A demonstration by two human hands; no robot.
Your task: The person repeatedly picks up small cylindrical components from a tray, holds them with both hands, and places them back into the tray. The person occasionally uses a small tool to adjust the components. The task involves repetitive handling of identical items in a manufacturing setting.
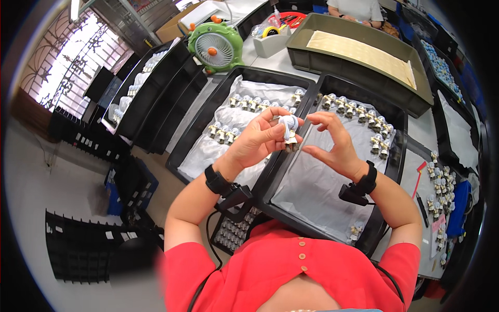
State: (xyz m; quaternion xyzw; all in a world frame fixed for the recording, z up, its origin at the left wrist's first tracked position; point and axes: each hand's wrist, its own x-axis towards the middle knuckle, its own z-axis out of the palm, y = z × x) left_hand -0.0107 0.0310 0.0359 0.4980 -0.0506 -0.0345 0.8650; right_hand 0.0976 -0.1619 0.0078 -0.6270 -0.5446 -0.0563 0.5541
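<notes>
My left hand pinches a small figurine with pale blue-grey hair and a white and yellow body, held upright over the divide between two black trays. My right hand is just to its right, thumb and fingers apart in a C shape, with nothing between them. Below, the left tray is lined with white sheet and bears rows of similar figurines. In the right tray, more figurines line the far side and right side, and a single one lies at the near right corner.
A green toy-like fan stands beyond the left tray. Behind the right tray is a large olive bin. More figurines cluster on the right-hand table by a red stick tool. Stacked black trays rise at the left. Across the table sits another person.
</notes>
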